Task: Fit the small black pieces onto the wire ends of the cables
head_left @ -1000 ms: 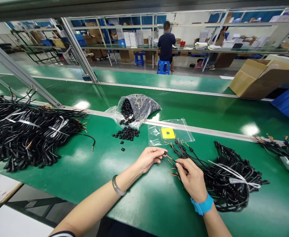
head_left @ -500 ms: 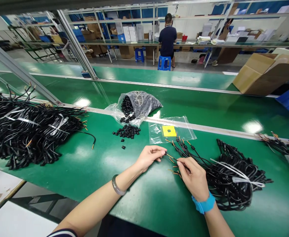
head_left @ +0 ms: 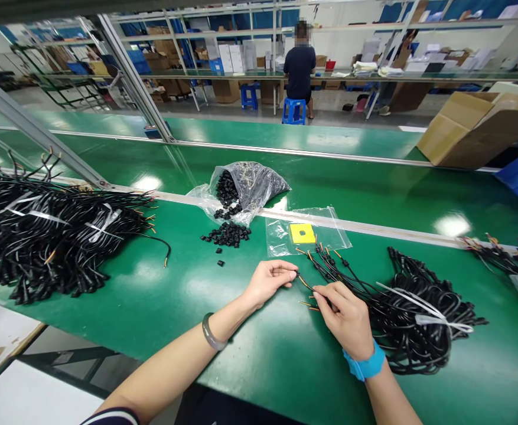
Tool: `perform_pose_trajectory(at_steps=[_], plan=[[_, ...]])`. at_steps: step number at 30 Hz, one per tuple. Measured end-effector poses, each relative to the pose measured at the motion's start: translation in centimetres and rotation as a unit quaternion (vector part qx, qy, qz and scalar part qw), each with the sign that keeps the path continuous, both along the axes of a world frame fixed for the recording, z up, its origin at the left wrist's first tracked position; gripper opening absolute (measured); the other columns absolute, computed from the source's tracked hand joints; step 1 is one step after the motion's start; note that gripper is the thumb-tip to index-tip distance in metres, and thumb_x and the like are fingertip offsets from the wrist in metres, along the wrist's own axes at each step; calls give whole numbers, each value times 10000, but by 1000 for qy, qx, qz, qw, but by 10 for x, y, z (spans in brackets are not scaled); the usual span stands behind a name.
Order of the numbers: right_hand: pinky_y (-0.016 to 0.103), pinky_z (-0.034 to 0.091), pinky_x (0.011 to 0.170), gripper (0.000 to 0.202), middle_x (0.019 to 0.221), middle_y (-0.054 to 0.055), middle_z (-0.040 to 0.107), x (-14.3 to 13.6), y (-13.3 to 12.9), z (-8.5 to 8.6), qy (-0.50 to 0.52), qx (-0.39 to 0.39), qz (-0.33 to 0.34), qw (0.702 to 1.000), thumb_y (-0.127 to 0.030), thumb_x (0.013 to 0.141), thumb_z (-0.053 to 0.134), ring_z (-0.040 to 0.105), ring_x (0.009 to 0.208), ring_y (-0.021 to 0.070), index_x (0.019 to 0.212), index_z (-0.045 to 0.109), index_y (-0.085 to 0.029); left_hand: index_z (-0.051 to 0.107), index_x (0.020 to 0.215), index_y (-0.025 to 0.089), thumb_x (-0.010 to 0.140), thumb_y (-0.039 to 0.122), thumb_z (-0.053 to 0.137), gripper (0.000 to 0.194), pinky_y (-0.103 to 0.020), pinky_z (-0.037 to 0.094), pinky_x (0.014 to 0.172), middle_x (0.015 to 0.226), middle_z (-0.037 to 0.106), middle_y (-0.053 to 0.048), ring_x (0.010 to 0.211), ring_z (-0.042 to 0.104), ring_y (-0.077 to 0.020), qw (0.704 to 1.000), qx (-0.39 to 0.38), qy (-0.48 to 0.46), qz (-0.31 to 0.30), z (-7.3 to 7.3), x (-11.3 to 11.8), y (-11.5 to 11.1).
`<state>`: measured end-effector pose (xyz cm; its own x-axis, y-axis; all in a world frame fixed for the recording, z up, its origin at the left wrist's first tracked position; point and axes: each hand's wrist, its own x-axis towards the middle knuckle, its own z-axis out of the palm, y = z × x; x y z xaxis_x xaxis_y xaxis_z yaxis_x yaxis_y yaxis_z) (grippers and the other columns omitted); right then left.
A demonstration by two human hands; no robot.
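My left hand (head_left: 271, 282) pinches a small black plastic part (head_left: 297, 274), mostly hidden by its fingertips. The orange-yellow wire ends of a black cable (head_left: 306, 283) meet that part; whether they are inside it I cannot tell. My right hand (head_left: 345, 313) is closed on the cable just behind its stripped end. This cable leads towards a tied bundle of black cables (head_left: 422, 319) on the right. Several bundle ends carry similar black parts. Beyond my left hand lies a pile of loose black parts (head_left: 230, 235), spilling from a clear plastic bag (head_left: 259, 189).
A large heap of black cables (head_left: 55, 236) covers the table's left side. A clear zip bag (head_left: 280, 236) with a yellow square (head_left: 302, 233) lies ahead. More cables (head_left: 507, 254) and a cardboard box (head_left: 471, 130) are at right. A person (head_left: 300, 71) sits across the room.
My right hand has shifted slightly left along the cable, closer to the black part. My left hand stays nearly in place, still pinching the part.
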<state>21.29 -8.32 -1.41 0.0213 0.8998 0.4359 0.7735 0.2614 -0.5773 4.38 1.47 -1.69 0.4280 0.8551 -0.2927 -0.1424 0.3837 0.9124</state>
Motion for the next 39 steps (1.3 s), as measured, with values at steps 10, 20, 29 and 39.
perform_pose_trajectory(at_steps=[10, 20, 29, 39], plan=[[221, 429, 545, 198, 783, 30, 613, 2, 0, -1, -4, -1, 10, 1000, -251, 921, 479, 568, 648, 107, 946, 670, -208, 712, 806, 84, 544, 351, 857, 401, -194, 509, 561, 653, 672, -37, 581, 589, -89, 1000, -19, 2, -3, 0, -2, -1], [238, 413, 553, 107, 752, 11, 573, 0, 1, 0, 36, -14, 11, 999, -205, 902, 508, 486, 563, 98, 892, 614, -190, 722, 886, 87, 578, 357, 840, 426, -226, 534, 655, 732, 725, -68, 627, 662, -127, 996, 25, 8, -86, -2, 0, -9], [239, 428, 610, 135, 785, 22, 600, 3, 0, -1, 51, -25, 36, 998, -202, 912, 501, 558, 672, 124, 895, 634, -197, 741, 892, 88, 701, 307, 744, 291, -204, 531, 582, 760, 738, -101, 606, 672, -142, 973, 196, 89, -89, -3, -2, -16], [241, 393, 614, 215, 717, 10, 564, 3, 2, -5, 70, -92, 67, 991, -234, 938, 454, 538, 663, 127, 801, 614, -192, 759, 805, 136, 755, 208, 709, 100, -212, 553, 625, 818, 746, -94, 685, 699, -157, 906, 404, 96, -86, -7, -1, -19]])
